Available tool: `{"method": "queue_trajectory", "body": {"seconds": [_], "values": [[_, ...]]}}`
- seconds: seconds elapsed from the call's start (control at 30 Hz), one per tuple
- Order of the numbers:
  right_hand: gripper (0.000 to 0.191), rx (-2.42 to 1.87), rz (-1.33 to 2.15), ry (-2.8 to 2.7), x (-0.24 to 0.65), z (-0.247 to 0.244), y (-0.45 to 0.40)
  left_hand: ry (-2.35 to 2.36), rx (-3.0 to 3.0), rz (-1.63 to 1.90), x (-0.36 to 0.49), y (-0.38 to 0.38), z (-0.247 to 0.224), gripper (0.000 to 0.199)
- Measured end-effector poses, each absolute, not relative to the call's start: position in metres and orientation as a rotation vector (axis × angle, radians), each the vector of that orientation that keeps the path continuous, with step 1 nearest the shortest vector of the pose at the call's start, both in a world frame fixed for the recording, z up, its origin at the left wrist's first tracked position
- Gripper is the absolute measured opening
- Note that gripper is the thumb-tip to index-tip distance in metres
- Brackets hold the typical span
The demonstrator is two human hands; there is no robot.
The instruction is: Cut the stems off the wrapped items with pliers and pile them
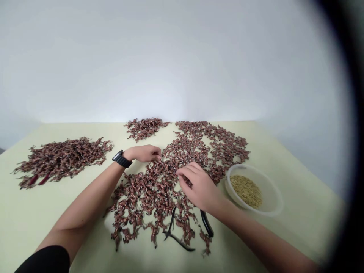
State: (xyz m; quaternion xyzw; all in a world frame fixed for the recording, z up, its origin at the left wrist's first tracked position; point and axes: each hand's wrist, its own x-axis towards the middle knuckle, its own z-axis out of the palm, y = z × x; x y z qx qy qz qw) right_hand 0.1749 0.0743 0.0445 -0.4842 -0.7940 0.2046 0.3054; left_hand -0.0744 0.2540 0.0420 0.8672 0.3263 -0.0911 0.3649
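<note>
A broad spread of small brown figures [148, 193], shaped like horses, covers the middle of the table. Over its left side my left hand [145, 152], with a black watch on the wrist, has its fingers curled and closed at the figures. My right hand [199, 185] is over the same spread, thumb and fingertips pinched together. Whatever either hand holds is too small or hidden to make out. Below my right hand lie a thin black forked tool [170, 233] and a thick black handle [206, 224], partly among the figures.
To the right stands a translucent plastic bowl [274, 195] holding many small yellowish pieces [246, 191]. One heap of brown figures [65, 157] lies at left, with dark red handles [42, 178] at its front. Another heap [145, 128] lies by the back wall [170, 60].
</note>
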Motion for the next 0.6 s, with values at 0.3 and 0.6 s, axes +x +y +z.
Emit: {"method": "queue_trajectory", "body": {"seconds": [0.3,0.6], "values": [[0.022,-1.381,0.616,-2.025,0.124,0.015,0.142,0.704,2.228,-0.128,-0.075,0.252,0.051,0.019],[0.025,-1.198,0.992,-1.331,0.119,-0.013,0.143,0.874,2.443,0.057,-0.079,0.24,0.067,0.039]]}}
